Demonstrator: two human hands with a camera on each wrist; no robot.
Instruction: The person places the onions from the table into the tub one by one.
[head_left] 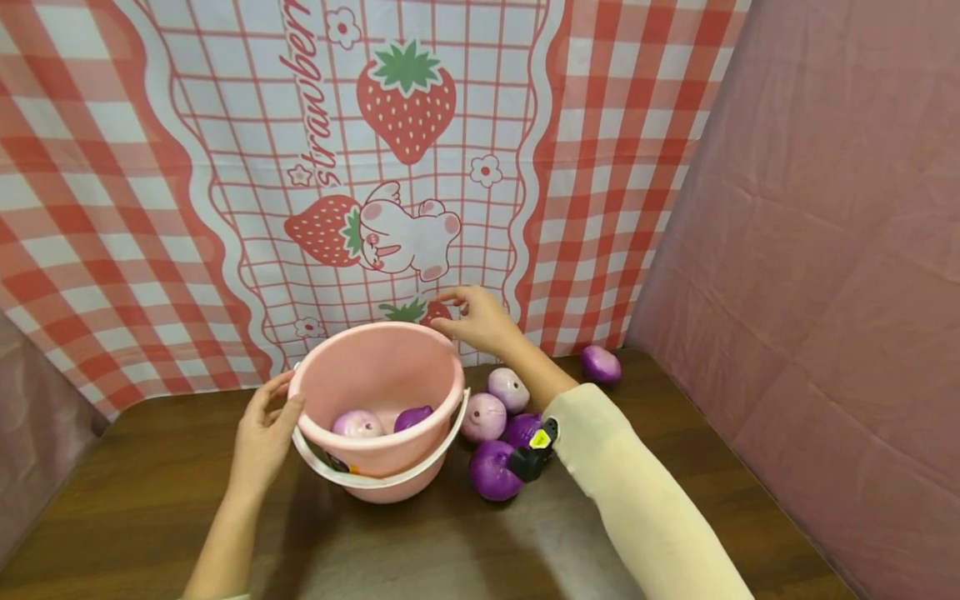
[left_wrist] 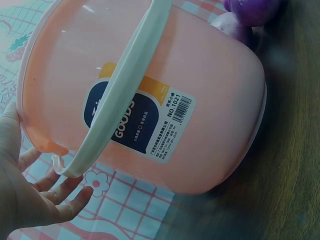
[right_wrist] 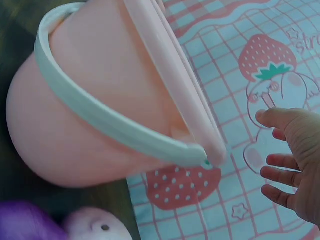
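Head view: pink bucket is standing on the wood table, w/ a pale onion & a dark purple onion lying inside. White handle is hanging down the near side. L hand is touching the L rim, fingers loosely bent. R hand is hovering just by the far R rim, fingers half open, holding nothing. Loose onions are sitting just R of the bucket, w/ a lone onion lying apart, far R. Checked cloth is hanging behind.

L wrist view: L thumb is touching the rim, other fingers spreading loosely nr the handle end. A label reading "GOODS" & "NO.1021" is showing on the bucket wall, partly behind the handle.

R wrist view: R fingers are spreading apart, nothing btwn them, in front of the cloth. 2 onions are showing bottom L, partly cut off.
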